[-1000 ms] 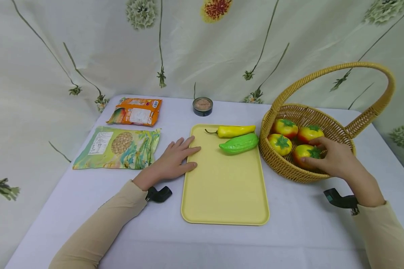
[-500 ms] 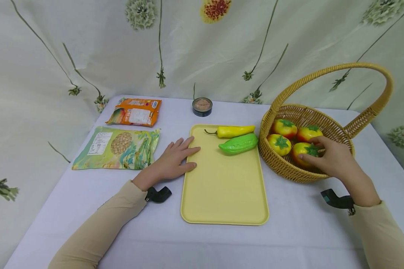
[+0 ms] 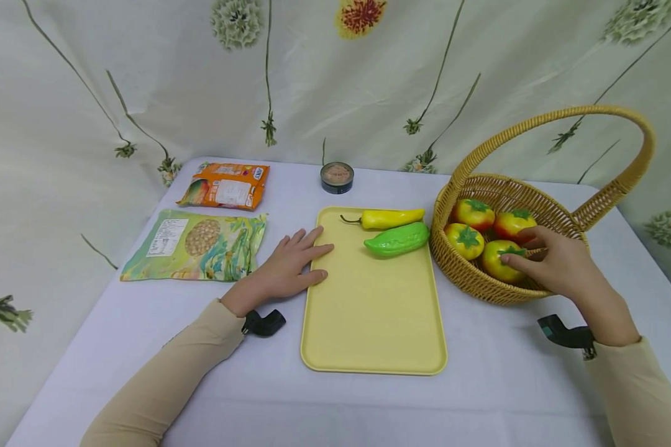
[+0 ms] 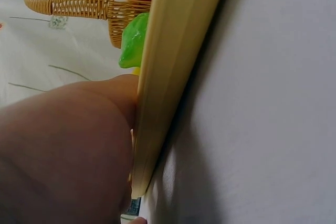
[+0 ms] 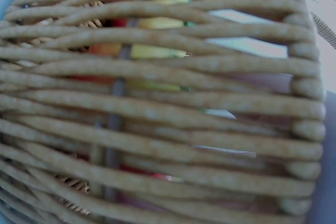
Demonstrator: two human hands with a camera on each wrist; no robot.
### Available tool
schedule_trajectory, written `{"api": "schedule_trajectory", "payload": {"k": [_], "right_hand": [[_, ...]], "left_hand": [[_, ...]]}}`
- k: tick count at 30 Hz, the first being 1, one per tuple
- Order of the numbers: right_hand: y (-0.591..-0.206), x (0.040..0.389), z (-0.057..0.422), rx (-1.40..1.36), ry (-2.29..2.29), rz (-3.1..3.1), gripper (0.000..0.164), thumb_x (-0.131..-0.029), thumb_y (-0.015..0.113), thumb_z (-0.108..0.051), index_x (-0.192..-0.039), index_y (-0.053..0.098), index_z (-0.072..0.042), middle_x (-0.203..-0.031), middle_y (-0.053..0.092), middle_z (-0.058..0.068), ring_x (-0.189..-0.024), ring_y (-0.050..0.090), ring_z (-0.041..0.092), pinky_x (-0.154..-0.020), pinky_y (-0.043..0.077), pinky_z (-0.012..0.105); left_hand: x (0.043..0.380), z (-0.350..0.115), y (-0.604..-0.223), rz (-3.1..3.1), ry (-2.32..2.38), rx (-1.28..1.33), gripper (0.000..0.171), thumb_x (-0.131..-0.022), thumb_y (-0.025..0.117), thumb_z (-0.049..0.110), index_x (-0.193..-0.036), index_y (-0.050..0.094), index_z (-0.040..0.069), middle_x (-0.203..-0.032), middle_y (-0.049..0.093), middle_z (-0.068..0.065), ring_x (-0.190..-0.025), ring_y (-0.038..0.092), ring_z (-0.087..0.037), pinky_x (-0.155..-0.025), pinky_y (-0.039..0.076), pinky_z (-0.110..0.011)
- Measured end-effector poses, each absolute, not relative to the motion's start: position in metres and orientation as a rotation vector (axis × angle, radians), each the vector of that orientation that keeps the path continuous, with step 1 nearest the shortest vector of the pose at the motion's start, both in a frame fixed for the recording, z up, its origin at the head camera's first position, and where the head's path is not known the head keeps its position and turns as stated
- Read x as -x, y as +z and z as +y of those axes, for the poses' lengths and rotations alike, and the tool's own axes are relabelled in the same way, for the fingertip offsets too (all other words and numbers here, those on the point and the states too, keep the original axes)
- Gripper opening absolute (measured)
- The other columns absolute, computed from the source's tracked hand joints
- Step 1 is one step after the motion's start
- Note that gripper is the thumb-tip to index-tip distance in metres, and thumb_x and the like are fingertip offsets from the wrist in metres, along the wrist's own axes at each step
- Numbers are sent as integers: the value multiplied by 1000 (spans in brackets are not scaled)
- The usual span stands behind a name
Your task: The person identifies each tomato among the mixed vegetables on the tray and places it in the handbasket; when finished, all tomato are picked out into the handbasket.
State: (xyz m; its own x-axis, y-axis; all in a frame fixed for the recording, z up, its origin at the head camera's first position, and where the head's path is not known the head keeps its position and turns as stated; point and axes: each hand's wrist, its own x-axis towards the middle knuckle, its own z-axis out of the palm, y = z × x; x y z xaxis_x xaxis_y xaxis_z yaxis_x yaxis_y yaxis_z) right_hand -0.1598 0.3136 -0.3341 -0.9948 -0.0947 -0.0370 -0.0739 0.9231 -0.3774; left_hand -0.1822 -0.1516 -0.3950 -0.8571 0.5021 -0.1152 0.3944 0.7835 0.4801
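Note:
My right hand (image 3: 565, 261) reaches over the near right rim of the wicker basket (image 3: 475, 282). Its thumb and curled fingers grip a yellow persimmon (image 3: 497, 266) with a green leafy top; the fingertips are partly hidden behind the fruit. Several such yellow-red persimmons share the basket, one (image 3: 464, 241) on the left. The right wrist view is filled by the basket's weave (image 5: 157, 98). My left hand (image 3: 285, 267) lies with fingers spread on the left edge of the yellow tray (image 3: 374, 310). A yellow pepper (image 3: 391, 218) and a green pepper (image 3: 398, 239) lie at the tray's far end.
Left of the tray lie an orange snack packet (image 3: 223, 186) and a green bag (image 3: 196, 247) with a picture of round beans. A small round tin (image 3: 337, 177) stands behind the tray. The basket's tall handle (image 3: 559, 113) arches above its right side.
The persimmon in my right hand has turned and shifted slightly, showing more yellow, and my thumb now overlaps its leafy top. My left hand, the tray and the peppers stay put.

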Motion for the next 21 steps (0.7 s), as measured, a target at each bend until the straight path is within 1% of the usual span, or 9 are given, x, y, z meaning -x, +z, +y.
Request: {"api": "schedule_trajectory", "payload": {"k": [7,11,16,18,21], "right_hand": [[-334,160,315,148,-632,3035,69,-94,71,-46,-133,53,9,-121,63,39,-104,66,55,-79,60,58],[-332,159,314,143,-634,3039,66,-96,68,-44,-133,53,9,-122,63,38,-104,66,55,-79,60,59],[-328,159,315,122,-626,3052,66,-98,65,-47,-133,53,8,-124,63,37,-107,65,55,-82,58,62],[-328,159,315,119,-631,3064,66,-98,64,-48,-134,53,7,-124,63,37,-107,65,55,-83,57,63],[-327,159,315,134,-646,3091,65,-98,65,-46,-134,54,7,-122,65,36,-106,65,54,-82,57,64]], "left_hand": [[184,-154,-397,2732,655,-691,59,-102,57,38,-155,45,16,-173,13,-12,-159,5,-44,-126,3,-66],[185,-156,-396,2720,679,-677,59,-102,56,37,-156,44,17,-173,13,-12,-159,7,-44,-127,4,-64],[185,-159,-391,2727,727,-680,58,-103,55,35,-155,44,14,-172,16,-15,-158,12,-47,-126,9,-65],[185,-161,-389,2751,723,-700,57,-102,56,33,-155,45,12,-171,18,-18,-156,15,-49,-125,11,-67],[186,-165,-383,2785,720,-706,57,-102,57,31,-154,46,11,-170,20,-19,-155,16,-50,-124,13,-68]]}}
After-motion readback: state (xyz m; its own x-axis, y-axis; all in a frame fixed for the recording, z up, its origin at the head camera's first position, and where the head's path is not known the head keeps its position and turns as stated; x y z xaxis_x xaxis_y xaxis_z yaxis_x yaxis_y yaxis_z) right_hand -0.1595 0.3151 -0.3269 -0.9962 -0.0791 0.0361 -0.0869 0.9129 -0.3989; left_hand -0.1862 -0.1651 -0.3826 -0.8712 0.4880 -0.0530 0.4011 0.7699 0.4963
